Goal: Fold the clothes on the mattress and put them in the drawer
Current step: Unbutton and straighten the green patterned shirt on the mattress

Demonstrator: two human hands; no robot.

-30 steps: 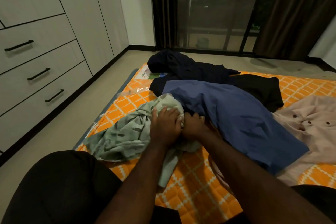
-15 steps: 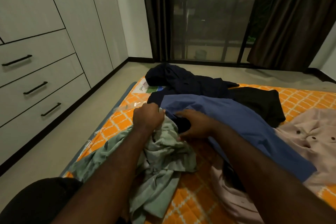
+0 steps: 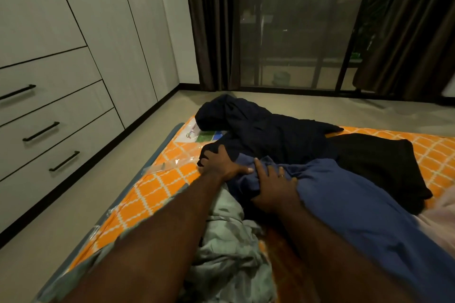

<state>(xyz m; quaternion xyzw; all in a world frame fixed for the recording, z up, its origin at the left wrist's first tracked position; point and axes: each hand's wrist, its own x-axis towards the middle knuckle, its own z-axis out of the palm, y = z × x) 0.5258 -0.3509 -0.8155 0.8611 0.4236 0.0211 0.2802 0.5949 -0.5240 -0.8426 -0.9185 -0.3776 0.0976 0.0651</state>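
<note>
Bedroom floor: orange-checked mattress (image 3: 157,187) beside a white wardrobe with three closed drawers (image 3: 61,128). On the mattress: blue shirt (image 3: 357,204) at centre, overlapping a navy garment (image 3: 258,128) and a black garment (image 3: 381,167) beyond it; a pale green garment (image 3: 226,253) lies crumpled beneath the forearms. Left grip (image 3: 221,167) and right grip (image 3: 273,187), side by side, both clench the bunched near end of the blue shirt.

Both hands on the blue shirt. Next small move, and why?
Probably lift the blue shirt off the pile and spread it on bare mattress. The right hand grips it bunched, the left hand holds its edge by the navy garment; it lies crumpled over the black garment, so it can't be folded there.
</note>
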